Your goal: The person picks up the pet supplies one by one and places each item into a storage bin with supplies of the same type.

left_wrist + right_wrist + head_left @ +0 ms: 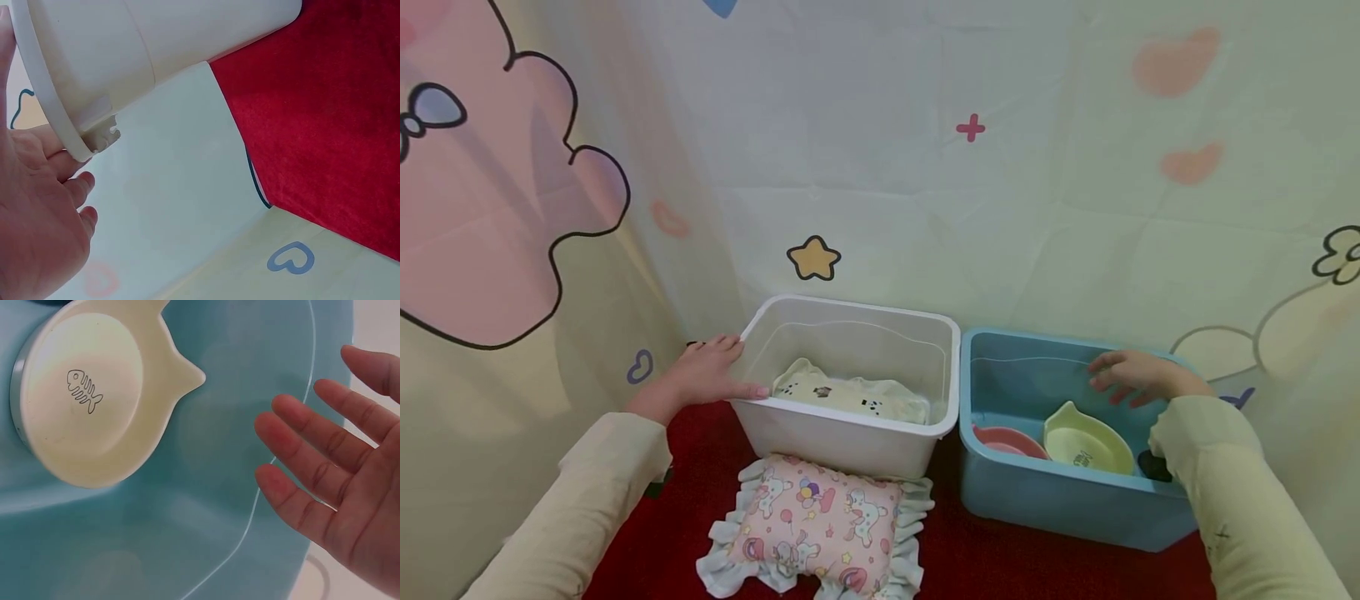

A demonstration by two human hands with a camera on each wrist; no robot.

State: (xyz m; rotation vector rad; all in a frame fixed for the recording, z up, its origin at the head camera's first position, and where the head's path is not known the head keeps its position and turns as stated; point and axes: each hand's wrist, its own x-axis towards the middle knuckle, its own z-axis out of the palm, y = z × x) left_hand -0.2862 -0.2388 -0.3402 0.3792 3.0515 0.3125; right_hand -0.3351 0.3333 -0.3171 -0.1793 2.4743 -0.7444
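Observation:
My left hand (pixel 703 375) rests on the left front corner of a white plastic bin (pixel 850 433), thumb lying over the front rim. In the left wrist view, some fingers hang loosely outside that rim. A cream ruffled cloth item (pixel 850 398) with small animal prints lies inside the white bin. Over the right part of a blue bin (pixel 1060 500) hovers my right hand (pixel 1142 375), fingers spread and slightly bent, holding nothing. Below it sit a pale yellow eared bowl (pixel 94 394) with a fishbone drawing, a pink bowl (pixel 1011 442) and a dark object (pixel 1153 467), partly hidden by my sleeve.
A pink unicorn-print pillow (pixel 820 525) with white ruffles lies in front of the white bin on a red carpet (pixel 1045 562). Close behind both bins hangs a printed light curtain (pixel 887 208), which also runs along the left side.

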